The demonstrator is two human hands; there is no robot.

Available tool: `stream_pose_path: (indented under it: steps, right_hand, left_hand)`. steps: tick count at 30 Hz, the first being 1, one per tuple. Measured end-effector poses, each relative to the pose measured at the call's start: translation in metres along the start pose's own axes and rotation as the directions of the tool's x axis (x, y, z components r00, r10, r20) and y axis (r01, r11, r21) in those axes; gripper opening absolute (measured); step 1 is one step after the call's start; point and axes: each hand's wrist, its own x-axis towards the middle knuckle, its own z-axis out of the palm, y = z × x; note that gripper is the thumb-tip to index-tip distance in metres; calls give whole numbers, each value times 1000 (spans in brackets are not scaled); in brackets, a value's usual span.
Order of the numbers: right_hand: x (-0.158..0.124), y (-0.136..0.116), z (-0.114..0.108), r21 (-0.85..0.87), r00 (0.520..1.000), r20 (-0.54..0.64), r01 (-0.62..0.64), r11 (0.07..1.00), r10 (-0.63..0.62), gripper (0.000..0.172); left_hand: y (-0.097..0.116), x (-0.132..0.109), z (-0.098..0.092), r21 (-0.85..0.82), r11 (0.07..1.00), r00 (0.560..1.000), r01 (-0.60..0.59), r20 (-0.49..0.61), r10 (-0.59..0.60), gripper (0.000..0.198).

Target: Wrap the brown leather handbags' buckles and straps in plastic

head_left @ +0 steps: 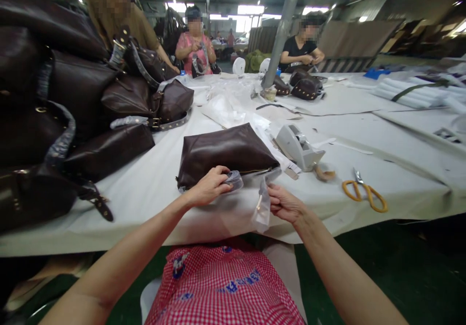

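A dark brown leather bag [222, 150] lies on its side on the covered table, its zipper edge facing me. At its near edge, my left hand [210, 187] has its fingers curled over a loop wrapped in clear plastic [235, 181], which looks like a strap. My right hand [286, 203] pinches a hanging piece of clear plastic wrap [261, 211] just off the bag's right corner. Something gold-coloured shows through that plastic. What lies under my left fingers is partly hidden.
A grey tape dispenser [298, 146] stands right of the bag, and scissors with orange handles [365, 191] lie farther right. Dark leather bags [83, 87] are piled high on the left. Several people work across the table [364, 131]. A slanted metal pole [284, 29] rises at the back.
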Motion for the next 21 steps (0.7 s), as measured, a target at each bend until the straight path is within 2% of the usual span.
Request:
stream_pose_path:
  steps: [4,9,13,17,21]
  right_hand:
    - [-5,12,36,67,998,40,55,996,-57,52]
    - [0,19,61,43,990,-79,125,991,-121,57]
    - [4,23,69,-26,973,-160,163,986,-166,56]
    - [2,30,69,-84,959,-215,170,982,-185,52]
    - [-2,37,66,-79,967,-209,131,988,-145,50]
  left_hand:
    - [-1,3,8,27,999,999,18,-38,-17,21]
    - [1,-1,15,48,999,992,17,-127,-11,21]
    - [-2,-2,12,57,998,997,-13,-76,17,17]
    - [-6,-2,8,-52,996,997,-73,13,74,19]
    - [-6,-2,6,-172,978,990,-118,55,129,21]
